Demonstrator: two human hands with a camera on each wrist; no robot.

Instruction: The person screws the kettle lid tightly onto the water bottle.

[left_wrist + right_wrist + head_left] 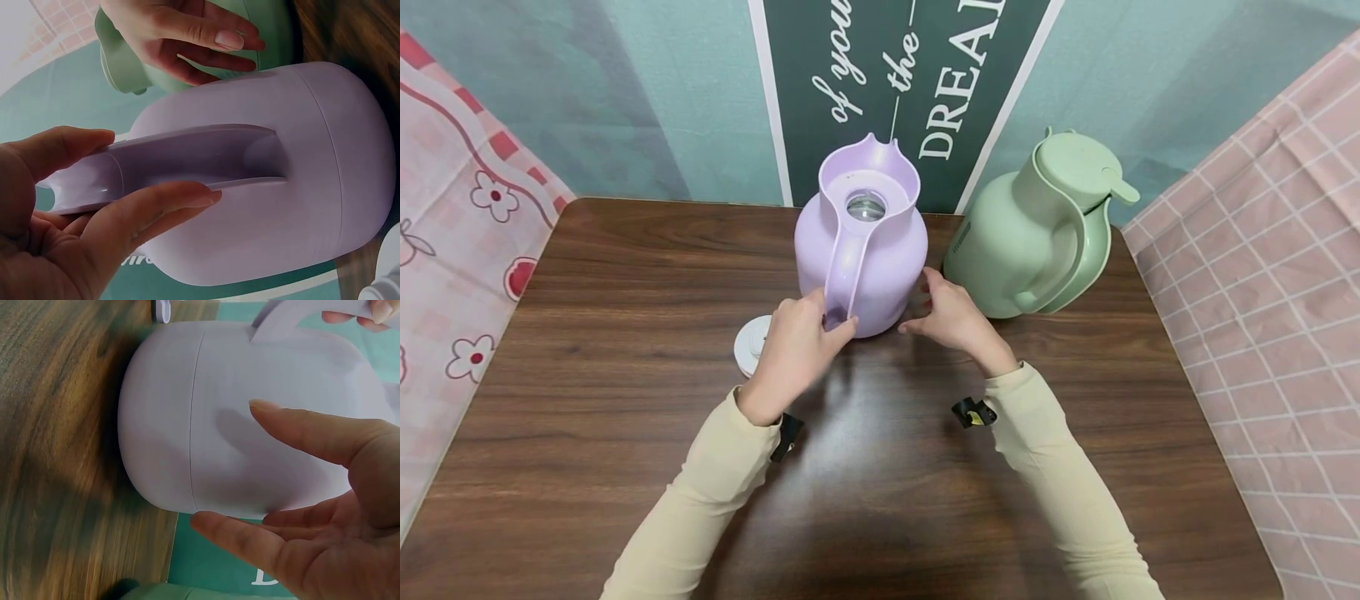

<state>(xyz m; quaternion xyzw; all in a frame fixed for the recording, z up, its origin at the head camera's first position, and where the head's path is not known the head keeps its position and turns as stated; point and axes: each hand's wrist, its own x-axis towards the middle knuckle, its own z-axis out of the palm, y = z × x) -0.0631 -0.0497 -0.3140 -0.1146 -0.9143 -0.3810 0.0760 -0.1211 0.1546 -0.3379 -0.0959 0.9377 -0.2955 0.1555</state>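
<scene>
A lilac thermos jug (891,267) stands upright on the wooden table, its round mouth uncovered and its spout toward the wall. My left hand (797,346) grips its handle, with thumb and fingers on either side of the handle (187,156) in the left wrist view. At the jug's right side is my right hand (955,312), fingers spread, and the right wrist view shows the thumb in front of the jug's lilac body (250,444). A white round lid (749,345) lies left of the jug, partly hidden behind my left hand.
A green thermos jug (1000,250) with its lid on stands just right of my right hand. Behind the wooden table (625,375) hangs a teal cloth (700,92) with a dark lettered panel. Patterned cloths line both sides.
</scene>
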